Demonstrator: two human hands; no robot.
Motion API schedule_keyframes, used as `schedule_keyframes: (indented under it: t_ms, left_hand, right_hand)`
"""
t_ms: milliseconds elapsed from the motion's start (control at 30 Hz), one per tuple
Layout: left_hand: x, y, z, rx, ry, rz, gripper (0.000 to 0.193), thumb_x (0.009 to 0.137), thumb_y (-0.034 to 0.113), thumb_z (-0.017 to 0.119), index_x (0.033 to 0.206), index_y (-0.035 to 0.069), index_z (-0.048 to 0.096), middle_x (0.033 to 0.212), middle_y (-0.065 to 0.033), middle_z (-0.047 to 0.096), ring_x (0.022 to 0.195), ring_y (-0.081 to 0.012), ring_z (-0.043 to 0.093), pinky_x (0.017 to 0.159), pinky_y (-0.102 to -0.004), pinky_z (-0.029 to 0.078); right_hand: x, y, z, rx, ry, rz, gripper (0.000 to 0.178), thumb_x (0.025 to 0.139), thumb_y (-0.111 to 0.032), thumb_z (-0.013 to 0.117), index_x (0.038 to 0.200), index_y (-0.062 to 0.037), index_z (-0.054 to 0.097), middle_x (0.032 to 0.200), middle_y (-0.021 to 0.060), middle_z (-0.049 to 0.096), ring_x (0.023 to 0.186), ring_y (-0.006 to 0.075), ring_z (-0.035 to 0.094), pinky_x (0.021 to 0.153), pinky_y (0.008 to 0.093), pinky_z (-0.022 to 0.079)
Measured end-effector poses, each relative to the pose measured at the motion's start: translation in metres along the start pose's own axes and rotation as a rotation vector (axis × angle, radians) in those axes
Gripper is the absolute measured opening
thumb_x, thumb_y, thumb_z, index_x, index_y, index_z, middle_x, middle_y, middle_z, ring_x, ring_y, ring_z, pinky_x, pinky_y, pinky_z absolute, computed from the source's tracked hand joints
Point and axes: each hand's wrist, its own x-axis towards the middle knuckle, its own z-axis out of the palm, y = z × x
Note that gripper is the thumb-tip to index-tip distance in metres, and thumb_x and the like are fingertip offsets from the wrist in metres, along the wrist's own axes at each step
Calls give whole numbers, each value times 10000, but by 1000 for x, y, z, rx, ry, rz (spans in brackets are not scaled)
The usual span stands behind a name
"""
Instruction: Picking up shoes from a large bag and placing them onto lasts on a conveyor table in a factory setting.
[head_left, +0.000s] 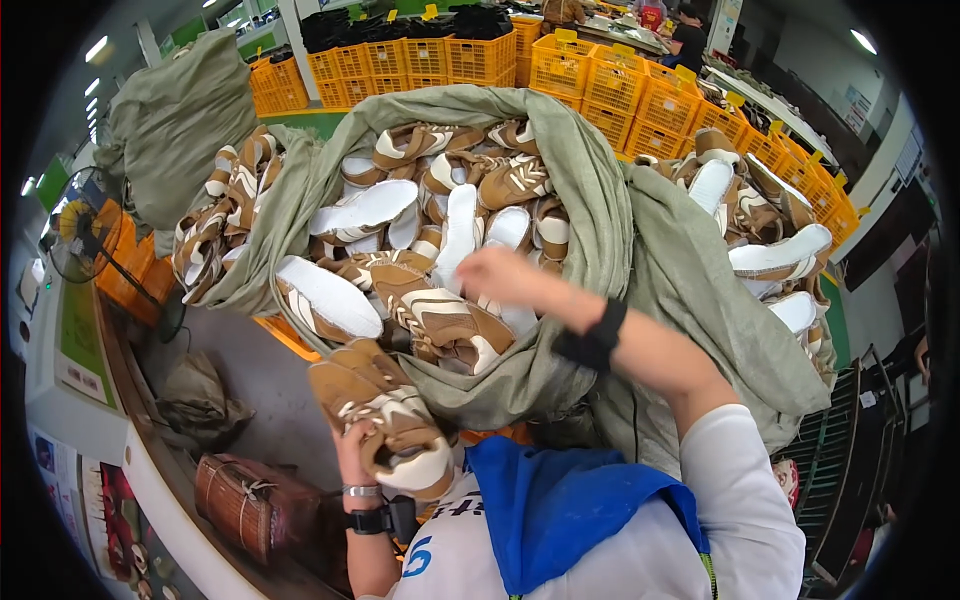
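Wearing a white short-sleeved top (620,555) with a bright blue cloth panel (570,515) at the chest, a person grips brown-and-cream laced shoes (408,432) in the left hand (352,452), its fingers closed around their side, just in front of the body; the shoes overlap too closely to count. A silver bracelet (362,491) and a black wristband (370,520) circle that wrist. Beside it at left sits a reddish-brown, boxy bag (245,505). The right hand (495,277), blurred, its wrist wrapped in a wide black band (595,337), hovers over the middle of a wide-mouthed, grey-green fabric sack (590,170), its fingers partly curled; whether it has hold of anything cannot be told. Within the sack's rolled rim lies a jumbled heap of matching brown-and-cream shoes (515,180), several with flat white undersides turned up, one of them just beside the fingers. More such shoes spill from similar sacks on either side. Farther back at left stand a round caged fan (75,225) and a bulging grey-green bundle (180,110). Beyond the heap, stacked yellow-orange plastic crates (480,62) hold dark items (420,25), and a dark-clothed co-worker (688,42) appears near long tables.
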Motion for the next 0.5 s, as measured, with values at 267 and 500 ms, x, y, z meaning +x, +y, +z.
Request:
schedule_keyframes:
  t_ms: [267,500]
  left_hand:
    - [-52,71,-9,-386,259,129,155,841,239,473,849,85,485,753,-28,534,649,-154,569,603,-297,496]
    - [-60,67,-21,-534,-34,228,351,888,311,488,1113,43,504,1019,-82,575,910,-211,568,824,-337,466]
  right_hand:
    - [39,89,-1,103,190,256,812,688,-462,703,1207,106,441,1157,253,526,1102,317,503,926,351,393]
    - [10,24,-91,681,243,301,517,658,-322,753,1043,-51,540,1028,110,582,965,193,557,812,373,438]
